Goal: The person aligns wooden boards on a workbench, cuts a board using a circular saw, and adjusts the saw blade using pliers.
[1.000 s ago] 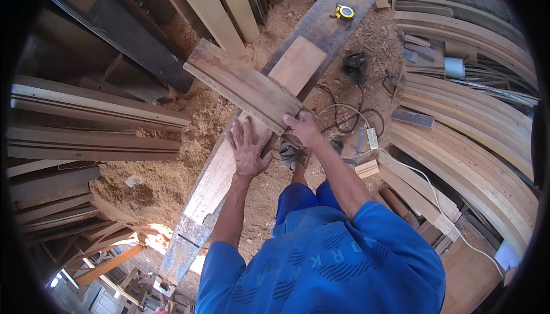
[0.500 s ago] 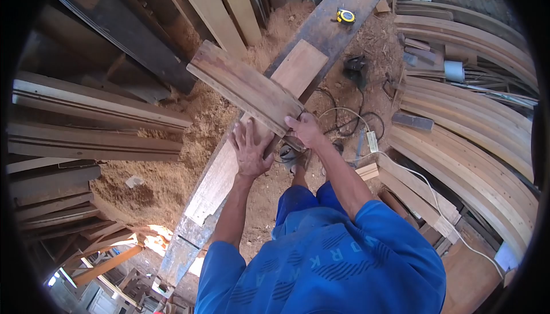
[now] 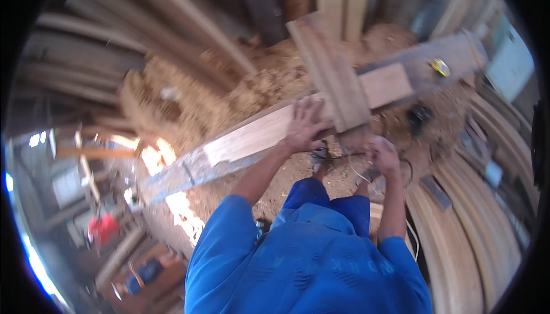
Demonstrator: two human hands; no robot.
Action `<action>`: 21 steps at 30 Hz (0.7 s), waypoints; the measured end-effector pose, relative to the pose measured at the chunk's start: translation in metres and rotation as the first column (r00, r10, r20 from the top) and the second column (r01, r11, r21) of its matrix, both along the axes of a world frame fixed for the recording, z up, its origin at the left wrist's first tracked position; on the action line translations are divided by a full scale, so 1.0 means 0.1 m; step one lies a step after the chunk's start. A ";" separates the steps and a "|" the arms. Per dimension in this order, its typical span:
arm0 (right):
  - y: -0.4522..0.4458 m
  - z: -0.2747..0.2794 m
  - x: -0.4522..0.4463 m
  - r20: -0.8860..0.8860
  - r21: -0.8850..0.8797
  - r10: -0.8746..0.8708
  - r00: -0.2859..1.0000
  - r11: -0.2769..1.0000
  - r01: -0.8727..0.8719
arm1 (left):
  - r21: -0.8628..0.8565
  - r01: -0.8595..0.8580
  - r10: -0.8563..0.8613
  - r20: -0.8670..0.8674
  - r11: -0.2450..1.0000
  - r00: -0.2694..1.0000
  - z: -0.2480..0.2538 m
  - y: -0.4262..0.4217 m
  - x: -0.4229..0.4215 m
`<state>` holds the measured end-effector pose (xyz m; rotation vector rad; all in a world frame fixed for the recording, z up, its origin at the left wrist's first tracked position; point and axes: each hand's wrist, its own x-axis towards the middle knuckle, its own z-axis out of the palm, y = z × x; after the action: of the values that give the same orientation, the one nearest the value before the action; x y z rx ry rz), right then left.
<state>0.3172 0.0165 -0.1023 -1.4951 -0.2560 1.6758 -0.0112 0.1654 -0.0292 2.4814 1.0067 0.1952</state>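
Note:
A long pale board (image 3: 252, 133) lies along a worn wooden bench (image 3: 172, 175). Across it rests a shorter grooved wooden piece (image 3: 334, 76), its far end sticking out over the sawdust. My left hand (image 3: 305, 124) is flat on the pale board with fingers spread, just left of the grooved piece. Near that piece's close end is my right hand (image 3: 382, 153), its fingers curled; motion blur hides what they hold, if anything. A yellow tape measure (image 3: 440, 67) sits at the bench's far right end.
A dark power tool (image 3: 420, 119) and a cable lie on the floor beyond my right hand. Curved timbers (image 3: 458, 222) are stacked at the right, and planks (image 3: 189, 22) lean at the back left. A person in red (image 3: 103, 228) is far off at the left.
The view has swung leftward and blurred, so the bench appears turned. My right hand has come off the grooved piece's end and drawn back slightly; my left hand still rests on the pale board.

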 end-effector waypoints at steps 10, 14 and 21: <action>-1.12 -1.29 1.26 0.640 -0.306 0.665 0.385 0.680 -0.666 | -0.044 -0.024 0.024 -0.014 0.999 1.000 -0.05 0.09 0.02; -0.95 -1.69 1.35 0.556 -0.537 0.831 0.011 0.369 -0.758 | 0.072 -0.017 0.011 0.080 0.997 0.997 -0.10 0.05 0.07; -0.44 -2.79 1.72 0.620 -0.640 0.784 0.029 0.526 -0.560 | 0.086 0.066 -0.065 -0.016 0.994 0.998 -0.17 0.06 0.15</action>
<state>0.4887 -0.0277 -0.3813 -2.6310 -1.7210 1.3194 0.0037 0.1719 -0.0459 2.5932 0.9391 0.2064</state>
